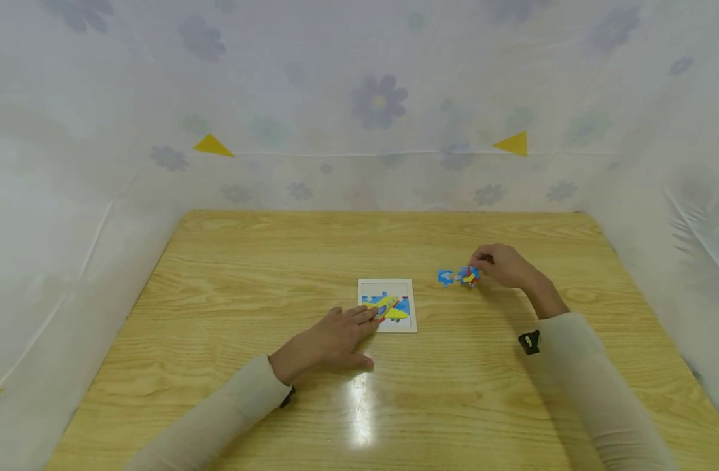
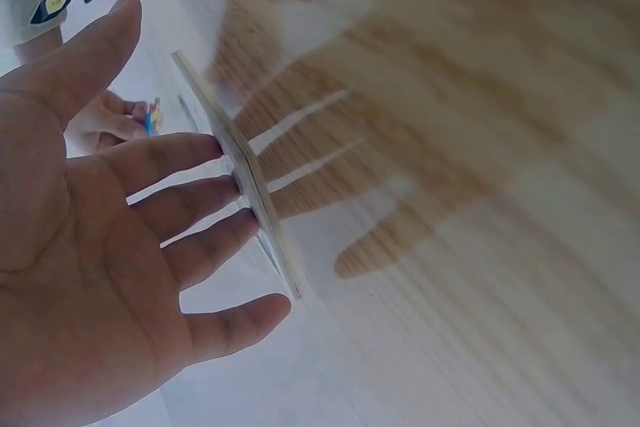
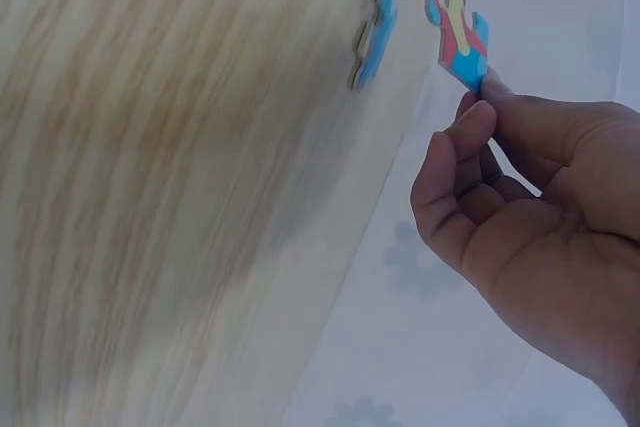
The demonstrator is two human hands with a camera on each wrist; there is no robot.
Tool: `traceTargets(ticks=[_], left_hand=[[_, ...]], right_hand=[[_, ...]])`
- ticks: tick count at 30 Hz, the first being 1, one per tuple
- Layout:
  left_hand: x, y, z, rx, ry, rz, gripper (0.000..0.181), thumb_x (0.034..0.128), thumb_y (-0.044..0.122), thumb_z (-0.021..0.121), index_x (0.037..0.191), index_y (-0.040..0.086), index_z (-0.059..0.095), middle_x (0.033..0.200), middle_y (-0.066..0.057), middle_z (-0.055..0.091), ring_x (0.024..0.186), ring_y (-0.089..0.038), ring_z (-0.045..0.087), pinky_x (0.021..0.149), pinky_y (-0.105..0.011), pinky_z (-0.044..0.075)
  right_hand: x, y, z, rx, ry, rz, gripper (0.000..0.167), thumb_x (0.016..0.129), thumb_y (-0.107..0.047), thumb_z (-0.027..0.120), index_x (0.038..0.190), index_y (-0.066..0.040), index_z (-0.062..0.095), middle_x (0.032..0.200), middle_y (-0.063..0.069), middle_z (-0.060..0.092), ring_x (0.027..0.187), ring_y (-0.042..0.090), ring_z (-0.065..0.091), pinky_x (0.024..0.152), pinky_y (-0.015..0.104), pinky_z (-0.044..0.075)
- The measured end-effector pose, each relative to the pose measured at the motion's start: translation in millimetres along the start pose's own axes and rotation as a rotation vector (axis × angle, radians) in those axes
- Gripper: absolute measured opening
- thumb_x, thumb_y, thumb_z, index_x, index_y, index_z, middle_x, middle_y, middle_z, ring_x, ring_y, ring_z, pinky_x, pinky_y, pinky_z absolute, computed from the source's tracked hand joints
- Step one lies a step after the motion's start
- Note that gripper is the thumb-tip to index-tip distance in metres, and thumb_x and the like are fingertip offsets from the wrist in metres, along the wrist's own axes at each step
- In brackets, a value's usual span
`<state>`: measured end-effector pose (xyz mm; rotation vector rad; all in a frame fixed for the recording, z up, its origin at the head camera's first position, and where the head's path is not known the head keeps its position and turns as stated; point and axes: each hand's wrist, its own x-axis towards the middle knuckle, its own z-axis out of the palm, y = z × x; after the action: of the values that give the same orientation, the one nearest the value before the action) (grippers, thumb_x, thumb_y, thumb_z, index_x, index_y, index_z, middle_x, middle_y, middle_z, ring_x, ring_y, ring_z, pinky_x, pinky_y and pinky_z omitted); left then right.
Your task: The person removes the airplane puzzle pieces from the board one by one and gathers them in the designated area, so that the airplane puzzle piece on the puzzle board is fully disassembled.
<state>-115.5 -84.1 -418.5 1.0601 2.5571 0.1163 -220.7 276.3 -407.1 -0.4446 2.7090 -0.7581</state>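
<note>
Partly filled puzzle board, airplane design, flat on the wooden table. The left hand reaches over its left side with fingers extended, to my eye a light brace against sliding. The right hand, farther off to the right, pinches a red, yellow and blue piece by one edge, a hold that leaves its printed face uncovered; two loose pieces lie near it on the table
</note>
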Motion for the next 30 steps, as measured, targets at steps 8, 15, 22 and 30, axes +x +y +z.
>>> traceTargets(ticks=[8, 15, 22, 30], left_hand=[[1.1, -0.5, 0.2, 0.003, -0.002, 0.001, 0.077, 0.0874, 0.056, 0.057, 0.148, 0.014, 0.034, 0.156, -0.006, 0.028, 0.145, -0.024, 0.026, 0.109, -0.055, 0.030], [1.8, -0.4, 0.7, 0.000, 0.000, 0.002, 0.077, 0.0872, 0.056, 0.058, 0.148, 0.014, 0.035, 0.156, -0.006, 0.028, 0.145, -0.023, 0.026, 0.109, -0.054, 0.030], [0.8, -0.7, 0.5, -0.003, -0.003, -0.002, 0.077, 0.0874, 0.055, 0.057, 0.148, 0.014, 0.035, 0.156, -0.006, 0.029, 0.144, -0.024, 0.026, 0.108, -0.055, 0.030], [0.4, -0.6, -0.6, 0.006, -0.007, 0.003, 0.076, 0.0882, 0.055, 0.057, 0.148, 0.014, 0.034, 0.156, -0.005, 0.028, 0.145, -0.023, 0.025, 0.109, -0.055, 0.030]], right_hand=[[-5.8, 11.0, -9.4, -0.018, -0.009, 0.015, 0.023, 0.100, -0.014, 0.047, 0.106, 0.001, 0.062, 0.095, 0.015, 0.064, 0.077, 0.018, 0.052, 0.069, 0.034, 0.042], [-5.1, 25.5, -11.7, -0.022, -0.033, 0.040, 0.026, 0.101, -0.016, 0.046, 0.107, 0.003, 0.061, 0.078, 0.012, 0.057, 0.065, 0.016, 0.044, 0.063, 0.033, 0.037], [-2.1, 34.0, -9.9, -0.025, -0.048, 0.070, 0.025, 0.100, -0.015, 0.046, 0.106, 0.002, 0.063, 0.087, 0.014, 0.061, 0.075, 0.021, 0.053, 0.067, 0.035, 0.041], [1.4, 39.8, -7.8, -0.066, -0.047, 0.084, 0.024, 0.100, -0.014, 0.046, 0.105, 0.002, 0.064, 0.101, 0.019, 0.064, 0.093, 0.032, 0.059, 0.080, 0.047, 0.046]])
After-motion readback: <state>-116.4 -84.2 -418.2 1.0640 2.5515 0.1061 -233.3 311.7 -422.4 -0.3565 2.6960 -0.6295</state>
